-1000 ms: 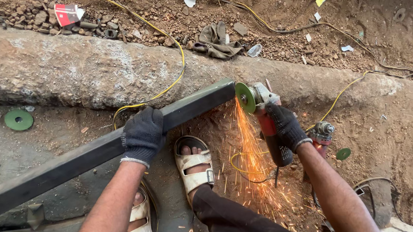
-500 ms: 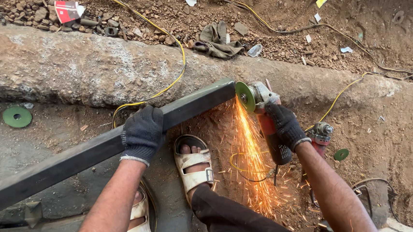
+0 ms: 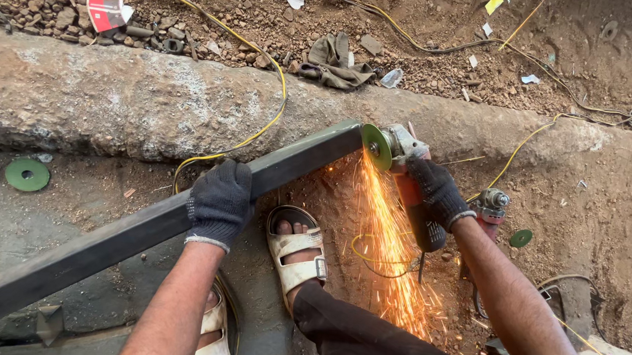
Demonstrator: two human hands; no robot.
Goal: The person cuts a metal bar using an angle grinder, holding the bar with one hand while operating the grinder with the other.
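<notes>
A concrete kerb (image 3: 114,97) was seen running from left to right across the far half of the scene, with dirt ground (image 3: 611,191) bordering it beyond and to the right. A long dark steel tube (image 3: 104,240) of rectangular section was laid diagonally from the near left up to the kerb, where its far end was located at centre. The tube was gripped around its upper face, roughly at mid-length, by the left hand (image 3: 219,202), which was clenched and covered by a dark knitted glove.

An angle grinder (image 3: 405,176) was held at the far end of the tube, its green disc (image 3: 376,146) set against the end face. The grinder body was grasped by the gloved right hand (image 3: 437,193), closed firmly around it. A stream of orange sparks (image 3: 389,242) was thrown from the disc towards the near side, falling just to the right of a sandalled foot (image 3: 298,247) placed between the two arms.

A yellow cable (image 3: 260,129) was draped over the kerb and passed under the tube. A second grinder (image 3: 489,208) lay on the dirt just to the right of the right wrist. A spare green disc (image 3: 27,175) lay on the ground at the left, well apart from the tube, and a smaller one (image 3: 521,238) lay at the right.
</notes>
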